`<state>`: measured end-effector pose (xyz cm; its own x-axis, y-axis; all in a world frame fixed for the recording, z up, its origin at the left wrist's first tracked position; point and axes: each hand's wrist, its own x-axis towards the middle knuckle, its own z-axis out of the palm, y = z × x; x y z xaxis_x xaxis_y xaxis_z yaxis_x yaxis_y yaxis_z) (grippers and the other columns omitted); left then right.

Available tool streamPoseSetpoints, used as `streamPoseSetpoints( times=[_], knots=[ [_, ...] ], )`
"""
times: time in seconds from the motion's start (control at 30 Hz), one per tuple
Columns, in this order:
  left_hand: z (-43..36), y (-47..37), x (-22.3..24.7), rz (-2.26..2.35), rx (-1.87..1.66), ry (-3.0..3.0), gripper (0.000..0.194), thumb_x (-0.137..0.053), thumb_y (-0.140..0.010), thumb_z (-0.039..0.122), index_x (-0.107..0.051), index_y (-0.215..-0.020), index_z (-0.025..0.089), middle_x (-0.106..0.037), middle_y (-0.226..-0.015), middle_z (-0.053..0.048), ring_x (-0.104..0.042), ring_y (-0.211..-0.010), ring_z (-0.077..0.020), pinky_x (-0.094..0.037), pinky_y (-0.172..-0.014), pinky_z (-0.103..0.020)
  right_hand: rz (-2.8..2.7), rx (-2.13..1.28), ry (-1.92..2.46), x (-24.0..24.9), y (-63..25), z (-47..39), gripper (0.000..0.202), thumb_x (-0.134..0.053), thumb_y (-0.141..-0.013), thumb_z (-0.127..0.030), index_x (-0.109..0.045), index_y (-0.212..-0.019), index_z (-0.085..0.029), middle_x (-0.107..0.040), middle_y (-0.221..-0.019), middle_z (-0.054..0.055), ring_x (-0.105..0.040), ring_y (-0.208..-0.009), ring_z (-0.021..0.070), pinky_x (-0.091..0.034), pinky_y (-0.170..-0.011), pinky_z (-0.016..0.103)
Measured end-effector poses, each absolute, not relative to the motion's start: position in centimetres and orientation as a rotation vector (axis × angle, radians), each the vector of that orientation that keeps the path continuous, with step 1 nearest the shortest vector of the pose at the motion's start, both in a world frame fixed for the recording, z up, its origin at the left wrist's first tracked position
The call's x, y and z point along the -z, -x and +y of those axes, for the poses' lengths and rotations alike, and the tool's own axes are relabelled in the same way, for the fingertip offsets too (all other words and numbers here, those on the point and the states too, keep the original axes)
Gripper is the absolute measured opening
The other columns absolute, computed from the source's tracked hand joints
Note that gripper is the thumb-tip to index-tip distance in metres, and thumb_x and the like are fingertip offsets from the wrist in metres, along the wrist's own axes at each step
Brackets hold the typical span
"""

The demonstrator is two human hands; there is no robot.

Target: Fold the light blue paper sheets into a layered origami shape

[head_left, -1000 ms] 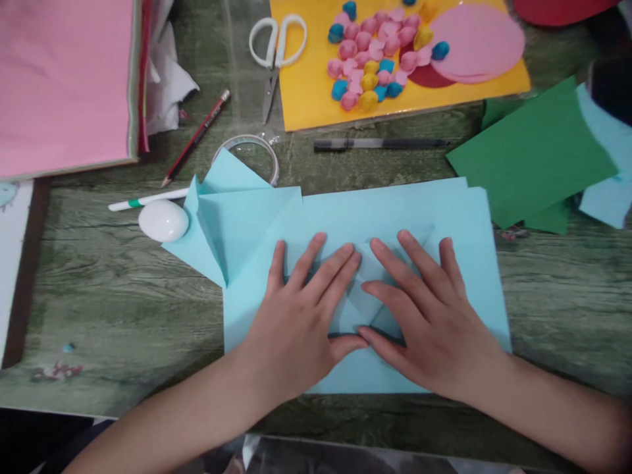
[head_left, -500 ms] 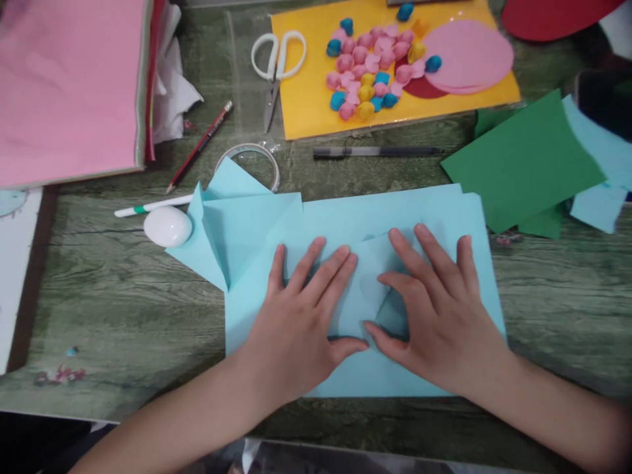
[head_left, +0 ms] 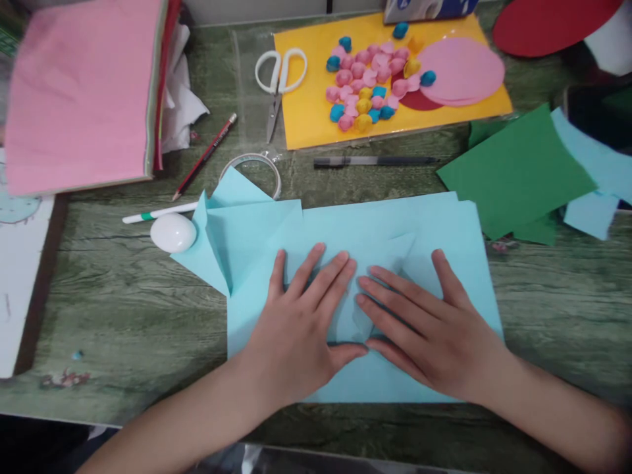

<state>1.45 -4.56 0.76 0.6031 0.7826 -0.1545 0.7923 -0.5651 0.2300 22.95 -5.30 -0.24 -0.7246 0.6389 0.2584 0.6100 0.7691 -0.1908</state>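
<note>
Sheets of light blue paper (head_left: 355, 224) lie in front of me on the dark wood-grain table. My left hand (head_left: 301, 322) rests flat on a smaller folded piece of the same blue paper, its fingers spread. From the right, my right hand (head_left: 434, 322) presses down on that piece, fingers stretched out and pointing left. Both hands hide most of the folded piece; one pointed corner shows above the right hand. At the upper left of the sheets sits another folded blue paper (head_left: 251, 230), with a white egg-shaped object (head_left: 173, 233) against its left tip.
Behind the paper are a tape roll (head_left: 277, 181), a pen (head_left: 375, 161), a red pencil (head_left: 205, 157) and scissors (head_left: 274, 92). A yellow packet (head_left: 306, 128) carries small pink, blue and yellow pieces. Green paper (head_left: 518, 174) lies right, a pink stack (head_left: 83, 99) left.
My right hand has turned and flattened, its curled fingers now stretched leftward over the folded piece. My left hand stays in place. The view has shifted slightly, showing more of the table's far side.
</note>
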Motion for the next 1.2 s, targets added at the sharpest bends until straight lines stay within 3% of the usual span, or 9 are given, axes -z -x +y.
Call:
streamPoseSetpoints(
  times=[0.23,0.53,0.9,1.03,1.2],
  knots=[
    [-4.6,-1.2,-0.7,1.250,0.043,-2.587,0.086,-0.035,-0.086,0.072,-0.020,-0.151,0.017,-0.023,-0.157,-0.002,-0.012,-0.145,-0.0308,0.001,-0.115,-0.059,-2.718,-0.165,0.959,0.6,-23.6,-5.3,0.038,-0.048,-0.095,-0.038,-0.059,-0.122,-0.014,-0.060,-0.131,0.011,-0.045,-0.130,0.0261,-0.007,-0.115,0.063],
    [-3.9,0.0,-1.0,1.118,0.058,-2.664,0.071,-0.037,-0.090,0.064,-0.026,-0.149,0.026,-0.017,-0.158,-0.011,-0.013,-0.145,-0.0352,-0.011,-0.110,-0.065,-2.681,-0.213,0.987,0.7,-23.6,-5.4,0.042,-0.049,-0.094,-0.043,-0.058,-0.124,-0.014,-0.059,-0.133,0.007,-0.044,-0.131,0.0233,-0.005,-0.116,0.059],
    [-2.9,0.5,-1.2,1.148,0.090,-2.632,0.064,-0.042,-0.091,0.060,-0.026,-0.148,0.035,-0.019,-0.159,-0.003,-0.010,-0.145,-0.0348,-0.007,-0.109,-0.068,-2.695,-0.206,0.983,0.8,-23.5,-5.4,0.039,-0.049,-0.095,-0.040,-0.059,-0.122,-0.014,-0.056,-0.136,0.008,-0.042,-0.133,0.0250,-0.008,-0.115,0.063],
    [-2.9,0.5,-1.0,1.134,0.048,-2.624,0.065,-0.044,-0.090,0.061,-0.028,-0.148,0.033,-0.023,-0.158,-0.003,-0.012,-0.145,-0.0352,-0.007,-0.111,-0.066,-2.679,-0.220,0.987,0.7,-23.5,-5.4,0.039,-0.050,-0.094,-0.041,-0.059,-0.122,-0.015,-0.058,-0.134,0.007,-0.043,-0.132,0.0248,-0.007,-0.115,0.062],
    [-3.8,-0.2,-0.6,1.116,-0.051,-2.700,0.065,-0.038,-0.093,0.058,-0.037,-0.145,0.019,-0.040,-0.150,-0.003,-0.022,-0.141,-0.0325,0.004,-0.115,-0.059,-2.726,-0.170,0.957,0.7,-23.7,-5.4,0.036,-0.046,-0.096,-0.036,-0.058,-0.123,-0.014,-0.057,-0.135,0.008,-0.042,-0.132,0.0261,-0.008,-0.114,0.065]
  ],
)
